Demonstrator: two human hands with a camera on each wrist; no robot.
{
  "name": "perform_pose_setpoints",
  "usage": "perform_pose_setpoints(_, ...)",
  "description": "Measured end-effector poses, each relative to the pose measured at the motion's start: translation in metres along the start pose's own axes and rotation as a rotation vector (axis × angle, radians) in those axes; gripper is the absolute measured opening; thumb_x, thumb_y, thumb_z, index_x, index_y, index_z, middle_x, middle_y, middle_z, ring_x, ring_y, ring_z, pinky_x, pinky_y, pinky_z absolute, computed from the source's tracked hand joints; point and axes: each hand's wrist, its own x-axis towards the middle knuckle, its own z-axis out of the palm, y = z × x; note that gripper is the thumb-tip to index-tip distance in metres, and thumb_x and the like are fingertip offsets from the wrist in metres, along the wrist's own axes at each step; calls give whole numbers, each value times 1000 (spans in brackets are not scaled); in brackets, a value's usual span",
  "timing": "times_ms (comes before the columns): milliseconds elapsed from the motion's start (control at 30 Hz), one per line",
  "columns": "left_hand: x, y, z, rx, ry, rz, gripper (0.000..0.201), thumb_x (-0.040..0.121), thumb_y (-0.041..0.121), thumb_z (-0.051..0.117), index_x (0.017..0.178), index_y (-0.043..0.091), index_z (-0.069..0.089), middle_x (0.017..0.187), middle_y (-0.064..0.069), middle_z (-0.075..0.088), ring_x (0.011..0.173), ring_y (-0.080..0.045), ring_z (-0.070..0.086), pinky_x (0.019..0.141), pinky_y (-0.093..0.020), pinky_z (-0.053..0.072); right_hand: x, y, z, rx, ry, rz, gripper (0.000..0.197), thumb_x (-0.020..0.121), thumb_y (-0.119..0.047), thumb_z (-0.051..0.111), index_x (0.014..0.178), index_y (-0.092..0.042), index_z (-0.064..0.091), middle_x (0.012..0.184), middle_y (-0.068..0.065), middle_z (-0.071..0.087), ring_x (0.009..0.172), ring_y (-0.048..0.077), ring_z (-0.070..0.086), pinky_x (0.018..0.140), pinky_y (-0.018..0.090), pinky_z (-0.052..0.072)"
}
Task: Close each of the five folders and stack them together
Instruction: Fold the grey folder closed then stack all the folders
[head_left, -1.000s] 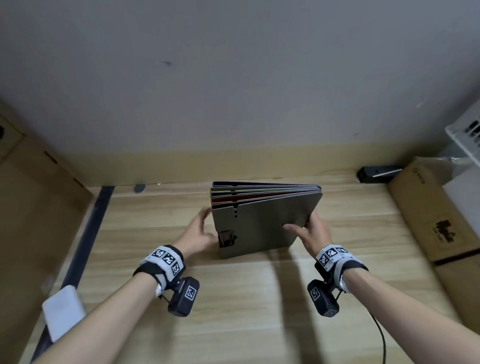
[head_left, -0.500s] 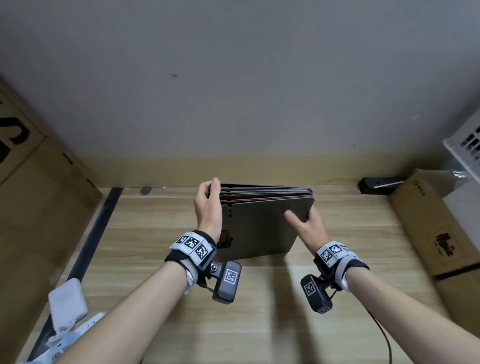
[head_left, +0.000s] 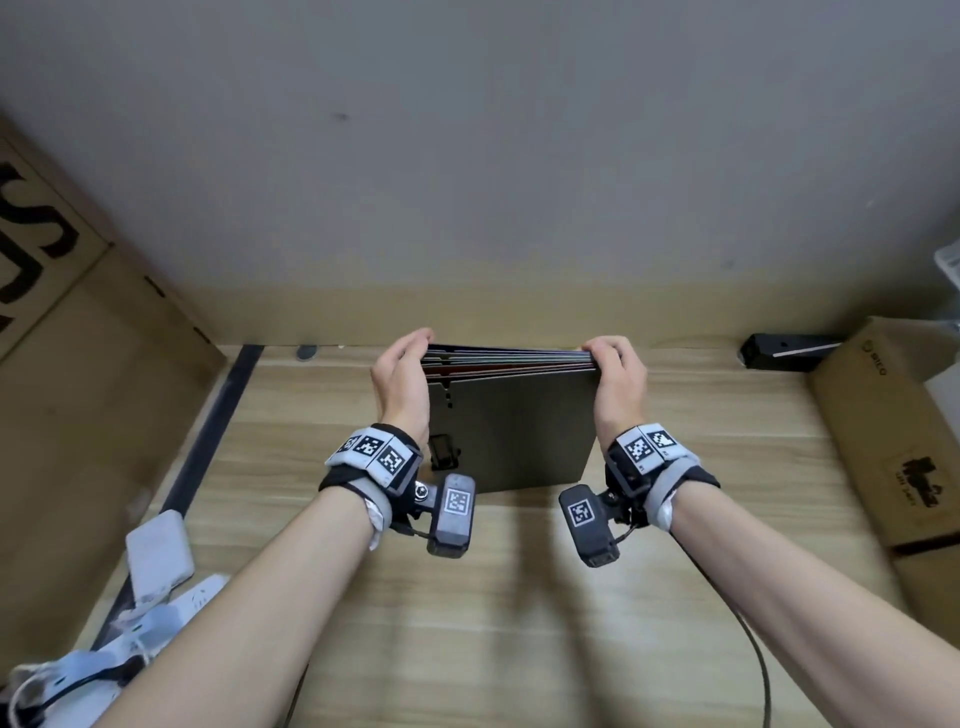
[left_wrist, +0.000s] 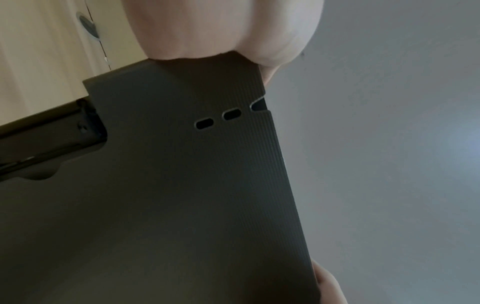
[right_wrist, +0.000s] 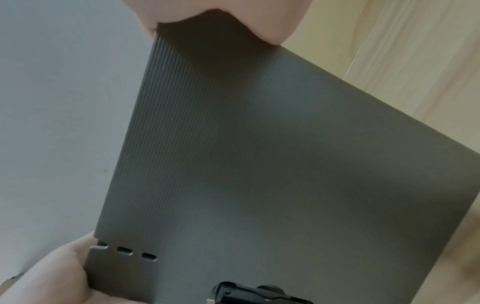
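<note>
A stack of closed folders (head_left: 511, 426) stands on edge on the wooden desk (head_left: 519, 597), grey cover facing me, with coloured edges showing along its top. My left hand (head_left: 402, 371) grips the stack's top left corner and my right hand (head_left: 613, 371) grips its top right corner. In the left wrist view the grey cover (left_wrist: 182, 185) with its slots fills the frame below my left hand (left_wrist: 221, 28). The right wrist view shows the same ribbed grey cover (right_wrist: 272, 164) under my right hand (right_wrist: 221, 18).
Cardboard boxes (head_left: 893, 431) stand on the right, and another cardboard box (head_left: 67, 364) is on the left. A black device (head_left: 779, 351) lies at the back right by the wall. A white power strip and adapters (head_left: 150, 566) lie at the left front.
Both hands have moved up to the stack's top corners: the left slid higher along the left edge, the right rose from the cover's face. The stack now stands more upright and squared.
</note>
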Motion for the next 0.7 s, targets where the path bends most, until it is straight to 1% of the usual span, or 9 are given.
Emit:
perform_pose_setpoints(100, 0, -6, -2, -33, -29, 42, 24, 93, 16, 52, 98, 14, 76, 109, -5, 74, 111, -21, 65, 107, -44, 45, 4, 3, -2, 39, -56, -20, 20, 88, -29, 51, 79, -13, 59, 76, -3, 55, 72, 8, 47, 72, 26, 37)
perform_pose_setpoints(167, 2, -8, -4, -44, -95, 5, 33, 90, 47, 56, 99, 23, 76, 118, -5, 71, 119, -24, 61, 108, -51, 41, 8, 6, 0, 64, -73, -3, 29, 94, -39, 49, 74, -19, 48, 74, -5, 43, 71, 10, 38, 69, 28, 32)
perform_pose_setpoints(200, 7, -11, -6, -32, -128, -34, 49, 82, 67, 55, 103, 27, 75, 126, -5, 67, 124, -26, 57, 110, -54, 38, 10, 6, 2, 67, -84, 9, 32, 95, -45, 48, 74, -21, 45, 75, -7, 42, 72, 11, 37, 69, 28, 33)
perform_pose_setpoints(267, 14, -13, -11, 15, -202, -42, 75, 69, 85, 53, 119, 32, 67, 138, -5, 58, 132, -25, 49, 113, -54, 33, 13, 6, 4, 50, -108, 14, 31, 91, -54, 49, 81, -24, 49, 82, -10, 50, 76, 8, 46, 73, 23, 38)
perform_pose_setpoints(367, 16, -29, -23, 218, -308, -18, 90, 71, 66, 72, 145, 25, 41, 147, -1, 50, 135, -18, 45, 116, -41, 31, 10, 21, -1, -32, -161, -13, 26, 85, -50, 61, 101, -30, 56, 100, -12, 66, 91, -2, 63, 87, 22, 46)
perform_pose_setpoints(467, 20, -62, -46, 483, -508, 25, 82, 68, 33, 88, 137, 21, 46, 119, 12, 64, 111, -6, 62, 100, -28, 47, -2, 50, -15, -120, -240, 11, 48, 80, -36, 72, 123, -22, 54, 120, -2, 67, 110, 11, 64, 95, 29, 50)
perform_pose_setpoints(533, 27, -81, -59, 667, -622, 47, 74, 72, 14, 83, 134, 17, 43, 103, 20, 58, 101, -9, 61, 87, -17, 44, -11, 69, -21, -210, -276, 27, 54, 83, -21, 74, 130, -16, 50, 124, -2, 65, 110, 2, 63, 93, 20, 50)
perform_pose_setpoints(600, 34, -90, -66, 765, -674, 74, 65, 75, 12, 80, 131, 18, 48, 98, 19, 55, 98, -13, 55, 75, -11, 39, -17, 80, -23, -276, -282, 41, 48, 85, -6, 71, 129, -11, 50, 120, -2, 63, 101, -12, 62, 85, 9, 48)
perform_pose_setpoints(700, 51, -95, -68, 758, -709, 115, 59, 72, 16, 83, 123, 23, 56, 105, 14, 61, 102, -10, 58, 83, -18, 40, -15, 90, -22, -342, -220, 70, 47, 85, -6, 70, 128, -10, 51, 119, -1, 64, 100, -12, 62, 88, 13, 50)
